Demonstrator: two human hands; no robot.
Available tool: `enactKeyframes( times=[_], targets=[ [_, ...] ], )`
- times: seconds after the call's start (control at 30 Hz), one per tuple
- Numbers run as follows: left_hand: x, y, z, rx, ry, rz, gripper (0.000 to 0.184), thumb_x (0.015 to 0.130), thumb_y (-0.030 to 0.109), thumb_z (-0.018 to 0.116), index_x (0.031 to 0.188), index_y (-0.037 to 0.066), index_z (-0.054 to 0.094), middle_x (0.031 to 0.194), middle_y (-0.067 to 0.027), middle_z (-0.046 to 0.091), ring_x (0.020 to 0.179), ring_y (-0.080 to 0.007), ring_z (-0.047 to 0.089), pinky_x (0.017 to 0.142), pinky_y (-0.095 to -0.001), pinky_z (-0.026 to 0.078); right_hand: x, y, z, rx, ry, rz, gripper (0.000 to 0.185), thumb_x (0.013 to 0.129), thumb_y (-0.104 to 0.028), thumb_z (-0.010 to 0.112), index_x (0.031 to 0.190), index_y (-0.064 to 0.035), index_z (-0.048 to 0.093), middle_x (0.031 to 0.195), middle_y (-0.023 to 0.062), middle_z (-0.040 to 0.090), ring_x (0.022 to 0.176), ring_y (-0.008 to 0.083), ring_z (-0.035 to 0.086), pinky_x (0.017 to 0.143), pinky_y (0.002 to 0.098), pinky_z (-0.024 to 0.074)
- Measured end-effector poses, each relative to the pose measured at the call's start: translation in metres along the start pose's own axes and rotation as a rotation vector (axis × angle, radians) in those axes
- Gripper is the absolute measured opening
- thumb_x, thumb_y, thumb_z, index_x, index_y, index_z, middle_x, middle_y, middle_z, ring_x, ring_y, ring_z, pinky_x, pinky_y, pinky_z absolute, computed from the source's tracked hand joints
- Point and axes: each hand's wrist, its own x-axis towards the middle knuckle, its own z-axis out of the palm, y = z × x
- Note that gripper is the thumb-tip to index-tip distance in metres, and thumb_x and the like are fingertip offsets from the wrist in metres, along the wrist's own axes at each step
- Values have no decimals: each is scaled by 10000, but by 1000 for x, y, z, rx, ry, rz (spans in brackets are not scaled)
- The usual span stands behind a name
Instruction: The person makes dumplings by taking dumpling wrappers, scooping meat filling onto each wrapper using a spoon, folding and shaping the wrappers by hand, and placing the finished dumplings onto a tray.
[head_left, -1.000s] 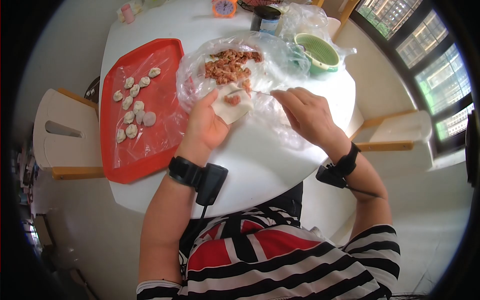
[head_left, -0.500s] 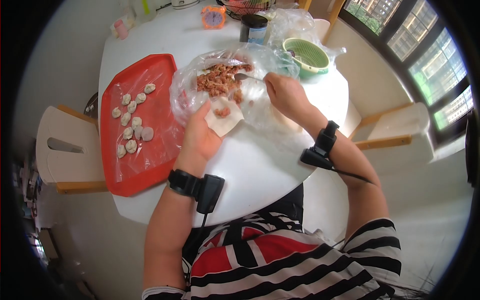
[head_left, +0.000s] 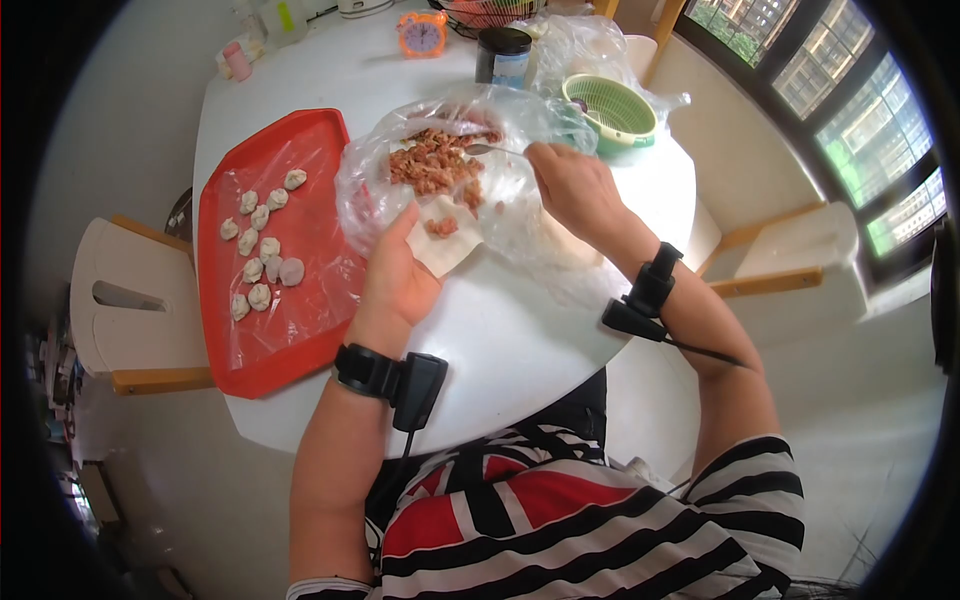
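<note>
My left hand (head_left: 398,275) holds a pale square wrapper (head_left: 455,248) by its left side, with a small lump of meat filling (head_left: 440,227) on top. My right hand (head_left: 582,196) is closed on the handle of a metal spoon (head_left: 481,149), whose tip is at the right edge of the minced meat (head_left: 432,165). The meat lies on a clear plastic bag (head_left: 362,180) just beyond the wrapper. To the left, several folded dumplings (head_left: 259,296) sit on a plastic-lined red tray (head_left: 222,352).
At the back of the white table (head_left: 500,385) stand an orange clock (head_left: 422,35), a dark-lidded jar (head_left: 502,57) and a pink bottle (head_left: 237,62). A green basket (head_left: 612,108) is at the back right. Chairs flank the table.
The spoon has moved from over the wrapper to the meat, and my right hand has moved back with it. The filling stays on the wrapper. The view has shifted.
</note>
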Motion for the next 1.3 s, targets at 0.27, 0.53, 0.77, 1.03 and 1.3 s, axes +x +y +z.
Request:
enactKeyframes(
  times=[0.27, 0.53, 0.77, 1.03, 1.3],
  targets=[
    [2, 0, -2, -6, -1, -6, 423, 1022, 257, 363, 1283, -69, 426, 1231, -204, 548, 1140, -314, 556, 1028, -442, 440, 3, 7, 8, -5, -161, 74, 81, 834, -66, 527, 859, -20, 588, 738, 197, 613, 717, 401, 596, 624, 457, 470],
    [3, 1, -2, -37, -17, -19, 424, 1028, 245, 336, 1306, -68, 403, 1267, -203, 525, 1175, -323, 535, 1032, -446, 440, 20, 31, 1, 816, -470, 522, 138, 837, -72, 588, 847, 42, 665, 577, 67, 516, 461, 160, 456, 414, 313, 337],
    [3, 0, -1, 16, 9, 12, 463, 1034, 265, 303, 1329, -85, 372, 1292, -221, 514, 1219, -331, 510, 1069, -444, 409, 22, 47, -5, 1481, -741, 1014, 203, 884, -53, 547, 981, 118, 599, 556, -50, 332, 420, 46, 253, 361, 207, 171],
    [6, -1, -8, 10, -15, 1, 448, 1030, 256, 328, 1317, -82, 385, 1288, -220, 522, 1212, -323, 520, 1059, -437, 423, 15, 45, -23, 1612, -678, 969, 182, 901, -45, 533, 978, 106, 600, 575, -45, 374, 449, 29, 281, 355, 194, 175],
    [2, 0, -2, 26, 14, 5, 439, 1026, 256, 352, 1309, -75, 402, 1286, -213, 526, 1201, -320, 529, 1052, -434, 431, 5, 36, 4, 640, -131, 237, 194, 882, -111, 550, 911, 43, 665, 648, 40, 587, 519, 143, 490, 488, 287, 407]
  ],
)
